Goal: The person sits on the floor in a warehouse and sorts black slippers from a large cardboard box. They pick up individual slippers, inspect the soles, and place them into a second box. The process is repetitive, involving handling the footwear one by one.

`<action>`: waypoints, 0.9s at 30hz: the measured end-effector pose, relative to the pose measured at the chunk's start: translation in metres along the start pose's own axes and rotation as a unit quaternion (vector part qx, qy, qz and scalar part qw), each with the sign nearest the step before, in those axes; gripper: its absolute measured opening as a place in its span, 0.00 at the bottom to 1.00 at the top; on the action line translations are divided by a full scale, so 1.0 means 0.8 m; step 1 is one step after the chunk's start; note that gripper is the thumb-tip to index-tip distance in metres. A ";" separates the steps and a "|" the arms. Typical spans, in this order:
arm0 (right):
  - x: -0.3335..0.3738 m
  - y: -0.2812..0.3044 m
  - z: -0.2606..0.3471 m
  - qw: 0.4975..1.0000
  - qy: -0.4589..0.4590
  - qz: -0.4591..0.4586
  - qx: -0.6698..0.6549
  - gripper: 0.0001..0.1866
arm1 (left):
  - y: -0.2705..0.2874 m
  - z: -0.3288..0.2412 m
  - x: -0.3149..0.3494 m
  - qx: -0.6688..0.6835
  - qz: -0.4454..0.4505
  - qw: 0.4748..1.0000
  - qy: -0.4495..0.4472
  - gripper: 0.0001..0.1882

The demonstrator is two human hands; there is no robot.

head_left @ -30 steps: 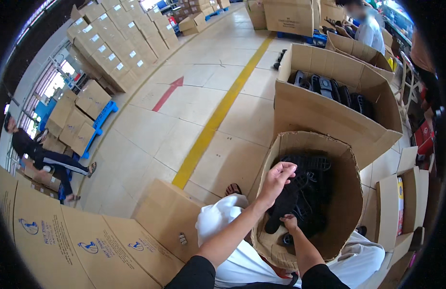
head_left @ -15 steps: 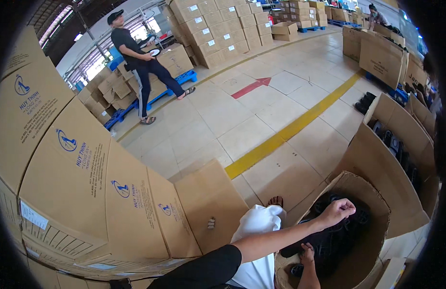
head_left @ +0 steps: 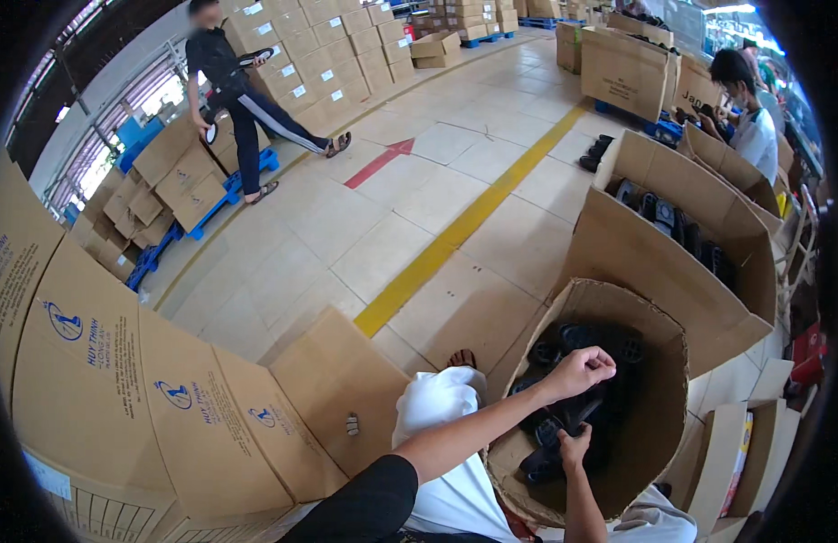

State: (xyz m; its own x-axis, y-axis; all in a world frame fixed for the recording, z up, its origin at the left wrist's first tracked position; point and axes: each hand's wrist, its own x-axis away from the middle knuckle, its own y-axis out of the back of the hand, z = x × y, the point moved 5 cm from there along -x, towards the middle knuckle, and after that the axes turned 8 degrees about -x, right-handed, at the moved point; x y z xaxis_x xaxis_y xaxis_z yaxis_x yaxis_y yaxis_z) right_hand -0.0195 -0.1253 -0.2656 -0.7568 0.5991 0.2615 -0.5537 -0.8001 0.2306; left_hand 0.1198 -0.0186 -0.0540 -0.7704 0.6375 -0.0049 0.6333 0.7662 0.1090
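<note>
Left hand (head_left: 585, 373) nearly closed, fingertips pinched above the shoes (head_left: 632, 349); anything held, couldn't tell. Right hand (head_left: 574, 445) part-curled at a black shoe (head_left: 546, 432) inside the box (head_left: 665, 412), grip unclear. Shoes lay jumbled: a pull might have snagged neighbours, loosening the hold.

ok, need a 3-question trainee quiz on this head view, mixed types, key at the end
1. True or false: the person's right hand is nearer the picture's lower edge than the left hand.

2. Pick one. What colour is the floor arrow?
A) blue
B) red
C) green

3. Short answer: what lies in the open carton that the right hand is in?

Key:
1. True
2. B
3. Dark footwear
</note>
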 end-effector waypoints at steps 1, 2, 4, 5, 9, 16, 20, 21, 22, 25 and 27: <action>0.000 0.016 0.010 0.998 0.060 -0.024 0.010 0.23 | -0.007 -0.002 0.002 -0.022 0.017 1.000 -0.011 0.13; -0.025 0.043 -0.026 0.995 0.080 -0.053 0.017 0.22 | -0.020 -0.008 0.003 -0.049 0.048 0.998 -0.010 0.14; -0.006 0.048 0.032 0.991 0.032 -0.038 -0.127 0.21 | -0.020 0.003 0.020 -0.112 0.079 0.990 0.023 0.17; 0.008 0.050 0.073 0.985 0.011 -0.031 -0.168 0.21 | -0.022 0.013 0.023 -0.161 0.104 0.981 0.005 0.24; 0.023 0.087 0.168 0.956 -0.010 -0.024 -0.292 0.21 | -0.054 0.018 0.040 -0.263 0.210 0.941 -0.023 0.42; 0.043 0.118 0.246 0.939 0.022 0.048 -0.339 0.14 | -0.080 -0.018 0.057 -0.035 0.294 0.955 -0.031 0.37; 0.011 0.151 0.237 0.931 0.044 -0.057 -0.359 0.17 | -0.078 -0.009 0.056 -0.005 0.289 0.957 -0.037 0.31; 0.001 0.160 0.227 0.923 -0.013 -0.016 -0.385 0.18 | -0.079 -0.007 0.058 0.012 0.296 0.955 -0.028 0.30; -0.009 0.169 0.223 0.924 -0.007 -0.030 -0.382 0.19 | -0.079 -0.007 0.060 0.028 0.303 0.952 -0.019 0.28; -0.031 0.182 0.220 0.921 0.021 -0.073 -0.381 0.19 | -0.077 -0.016 0.058 0.086 0.274 0.956 -0.057 0.23; -0.038 0.188 0.229 0.922 0.055 -0.096 -0.372 0.19 | -0.078 -0.020 0.050 0.111 0.277 0.954 -0.041 0.23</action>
State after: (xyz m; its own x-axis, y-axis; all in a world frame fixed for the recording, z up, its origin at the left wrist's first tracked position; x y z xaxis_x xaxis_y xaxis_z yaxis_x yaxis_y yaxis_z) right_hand -0.0159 -0.2582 -0.0669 -0.6286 0.7573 0.1772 -0.7349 -0.5038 -0.4540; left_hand 0.0484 -0.0418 -0.0452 -0.3099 0.9468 -0.0864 0.9486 0.3019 -0.0948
